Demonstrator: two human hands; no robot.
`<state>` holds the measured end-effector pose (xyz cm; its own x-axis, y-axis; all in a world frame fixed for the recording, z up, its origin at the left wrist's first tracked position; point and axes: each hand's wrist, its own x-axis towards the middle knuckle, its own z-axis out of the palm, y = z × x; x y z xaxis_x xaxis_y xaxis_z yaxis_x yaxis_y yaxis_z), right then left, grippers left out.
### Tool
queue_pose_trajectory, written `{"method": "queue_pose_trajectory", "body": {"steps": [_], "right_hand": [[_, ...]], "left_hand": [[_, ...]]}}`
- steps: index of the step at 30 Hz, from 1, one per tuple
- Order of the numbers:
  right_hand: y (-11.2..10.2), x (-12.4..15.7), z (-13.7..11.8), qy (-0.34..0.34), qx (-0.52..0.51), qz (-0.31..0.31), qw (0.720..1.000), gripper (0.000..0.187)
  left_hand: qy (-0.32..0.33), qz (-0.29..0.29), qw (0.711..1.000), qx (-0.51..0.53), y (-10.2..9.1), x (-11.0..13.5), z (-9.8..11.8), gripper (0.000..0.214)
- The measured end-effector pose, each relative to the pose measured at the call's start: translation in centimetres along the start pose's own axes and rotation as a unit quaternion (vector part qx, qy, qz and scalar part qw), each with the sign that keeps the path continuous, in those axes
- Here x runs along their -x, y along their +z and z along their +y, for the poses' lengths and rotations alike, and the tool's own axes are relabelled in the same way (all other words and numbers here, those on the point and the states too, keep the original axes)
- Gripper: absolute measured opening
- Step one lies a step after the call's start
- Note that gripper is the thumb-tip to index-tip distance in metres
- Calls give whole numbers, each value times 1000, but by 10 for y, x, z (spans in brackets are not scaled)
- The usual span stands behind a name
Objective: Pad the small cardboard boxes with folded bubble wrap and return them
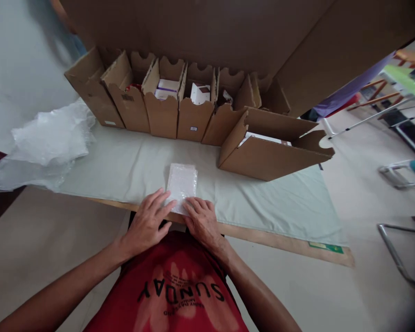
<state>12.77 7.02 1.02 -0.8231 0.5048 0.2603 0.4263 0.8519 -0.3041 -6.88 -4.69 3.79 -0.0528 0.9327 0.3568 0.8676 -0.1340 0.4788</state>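
Note:
A flat bubble-wrap packet (182, 180), white and see-through, lies on the pale green cloth near the table's front edge. Spread fingers of my left hand (152, 216) reach the packet's near left side, with the thumb apart. Across its near right corner lie the fingers of my right hand (202, 220), close together and slightly bent, without closing round it. The right thumb is partly hidden. What the packet holds inside, if anything, I cannot make out.
Several upright cardboard file boxes (195, 121) line the back, some with white cartons inside. A separate cardboard box (263, 157) stands at right, angled. Clear plastic bags (51, 138) are heaped at left. A large cardboard panel (207, 27) rises behind. Metal-framed furniture (397, 253) stands right.

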Motion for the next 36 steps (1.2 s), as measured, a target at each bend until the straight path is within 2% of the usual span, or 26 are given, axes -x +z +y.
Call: {"method": "queue_pose_trajectory", "body": {"steps": [1, 3, 5, 7, 10, 12, 15, 17, 20, 23, 26, 28, 31, 34, 36], "right_hand": [[-2, -2, 0, -4, 2, -2, 1000, 32], [-8, -7, 0, -14, 4, -17, 1000, 29], [-15, -11, 0, -24, 2, -43, 999, 26], [-20, -13, 3, -30, -6, -65, 997, 26], [-20, -17, 13, -5, -59, -68, 996, 27], [-16, -21, 22, 47, -126, -53, 989, 24], [-5, -33, 34, 149, -223, -26, 963, 26], [3, -41, 38, 202, -245, -13, 948, 27], [13, -49, 37, 228, -192, 13, 955, 25], [15, -48, 32, 207, -112, 58, 970, 24], [6, -37, 28, 136, -46, 92, 985, 29], [-3, -29, 25, 58, -7, 74, 996, 29], [-10, -28, 23, -33, 27, -1, 999, 35], [-8, -40, 28, -57, 40, -44, 997, 34], [-6, -51, 33, -52, 35, -40, 997, 29]], "left_hand": [[49, -27, 998, -31, 2, -6, -4, 45], [101, -66, 991, -65, 9, -16, -13, 38], [112, -80, 989, -58, 15, -24, -22, 32], [95, -72, 993, -25, 20, -29, -29, 28], [19, -58, 997, 38, 21, -34, -34, 22], [-60, -69, 994, 63, 21, -39, -33, 17], [-181, -89, 977, 65, 23, -50, -33, 16], [-221, -88, 970, 58, 27, -57, -34, 17], [-243, -75, 966, 44, 36, -63, -34, 25], [-257, -51, 965, -3, 43, -63, -31, 40], [-245, -26, 968, -46, 48, -60, -29, 43], [-237, -19, 970, -49, 50, -59, -29, 42], [-236, -9, 972, -19, 50, -61, -32, 40], [-271, 31, 960, 58, 45, -59, -30, 40], [-313, 87, 934, 149, 40, -53, -25, 43]]}}
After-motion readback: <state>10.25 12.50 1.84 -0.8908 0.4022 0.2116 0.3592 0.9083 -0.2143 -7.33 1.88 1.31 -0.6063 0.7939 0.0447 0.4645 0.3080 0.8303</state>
